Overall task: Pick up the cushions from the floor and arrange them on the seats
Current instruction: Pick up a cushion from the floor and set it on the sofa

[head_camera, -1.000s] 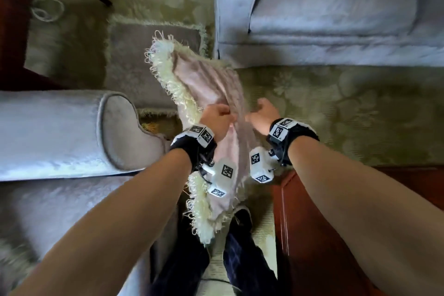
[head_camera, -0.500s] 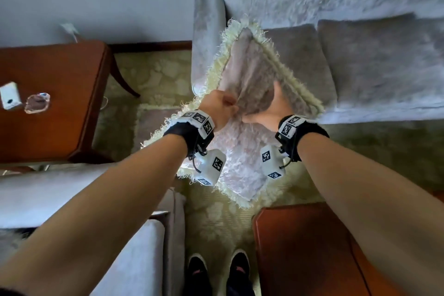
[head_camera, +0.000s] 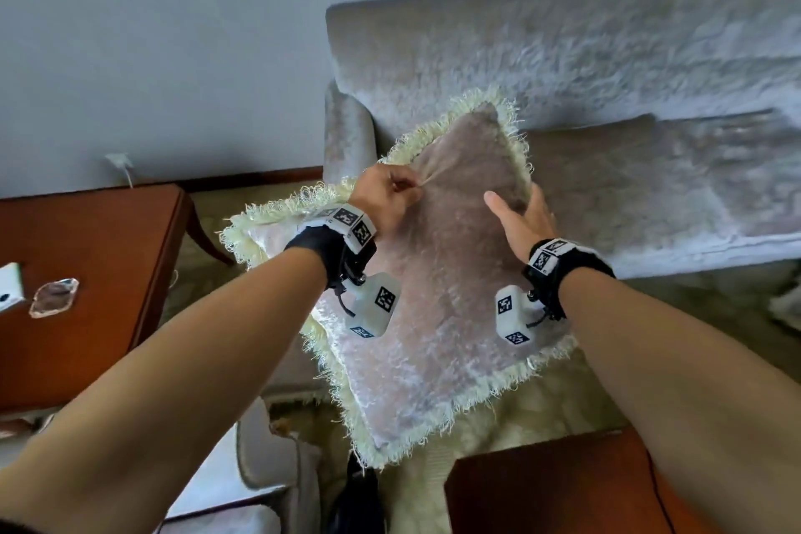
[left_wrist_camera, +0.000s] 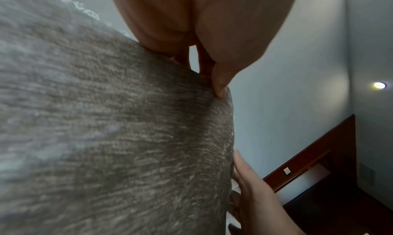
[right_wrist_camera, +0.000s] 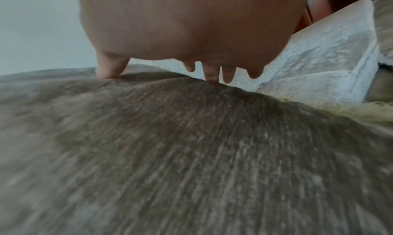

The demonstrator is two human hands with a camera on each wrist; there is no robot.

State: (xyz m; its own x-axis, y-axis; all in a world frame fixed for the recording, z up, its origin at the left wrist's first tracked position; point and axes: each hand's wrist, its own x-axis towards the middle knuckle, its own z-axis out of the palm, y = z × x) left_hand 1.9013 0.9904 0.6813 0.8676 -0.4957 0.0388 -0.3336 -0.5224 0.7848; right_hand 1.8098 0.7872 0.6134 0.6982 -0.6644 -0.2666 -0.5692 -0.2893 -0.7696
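Note:
A pinkish-grey velvet cushion (head_camera: 437,282) with a cream fringe hangs in the air, turned like a diamond, its top corner over the left end of the grey sofa (head_camera: 607,69). My left hand (head_camera: 387,193) pinches a fold of its fabric near the upper left edge. My right hand (head_camera: 522,215) lies flat against the cushion's upper right side, fingers straight. The left wrist view shows the cushion (left_wrist_camera: 106,137) with my left hand's thumb and fingers (left_wrist_camera: 220,85) nipping it. Straight fingertips (right_wrist_camera: 210,75) touch the cushion (right_wrist_camera: 191,154) in the right wrist view.
A dark wooden side table (head_camera: 78,282) stands at the left with a white object and a clear dish on it. Another wooden table (head_camera: 563,486) is at the bottom right. A grey armchair (head_camera: 242,486) sits at the lower left. Patterned green carpet (head_camera: 693,295) covers the floor.
The cushion has risen from the floor and moved toward the sofa's left seat. My right hand has let go of its pinch and now lies flat on the cushion.

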